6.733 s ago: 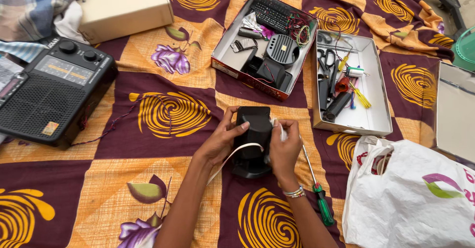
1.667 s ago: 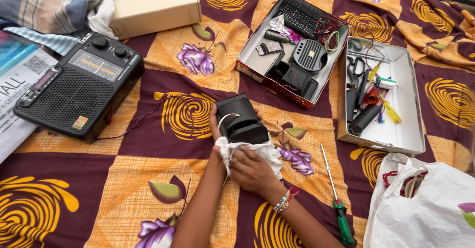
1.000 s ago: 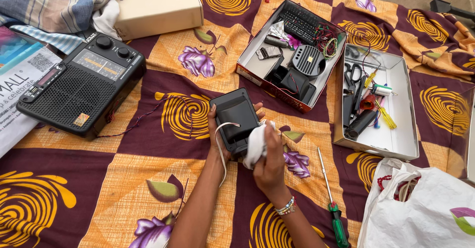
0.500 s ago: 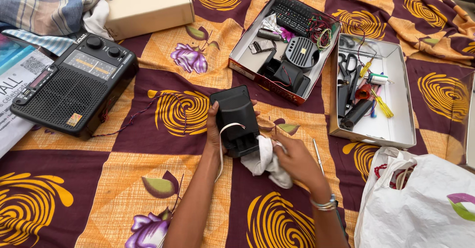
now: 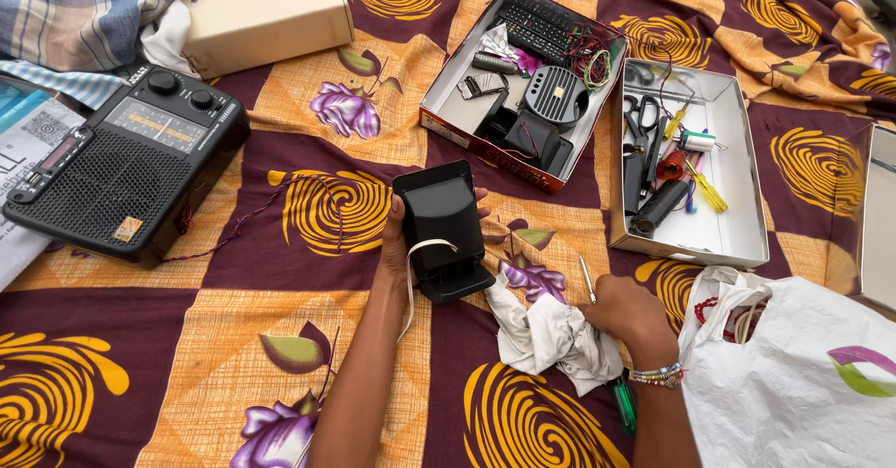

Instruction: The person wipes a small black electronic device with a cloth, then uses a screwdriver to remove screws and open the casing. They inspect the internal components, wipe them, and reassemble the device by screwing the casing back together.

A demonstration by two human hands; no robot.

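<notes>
Black plastic device point(image 5: 441, 230), only one, is grasped by the left hand point(image 5: 399, 244). The right hand point(image 5: 627, 307) grips one screwdriver point(image 5: 607, 351) beside one white cloth point(image 5: 551, 335). Two open boxes point(image 5: 737, 244) lie behind.

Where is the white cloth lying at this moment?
In the head view, the crumpled white cloth lies on the patterned blanket, low and right of centre, under the right hand and just below-right of the black device held by the left hand.

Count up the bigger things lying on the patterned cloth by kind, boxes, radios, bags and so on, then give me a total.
Open boxes of parts: 2
Radios: 1
Cream cases: 1
Black devices in the left hand: 1
White rags: 1
White plastic bags: 1
Screwdrivers: 1
Total: 8
</notes>
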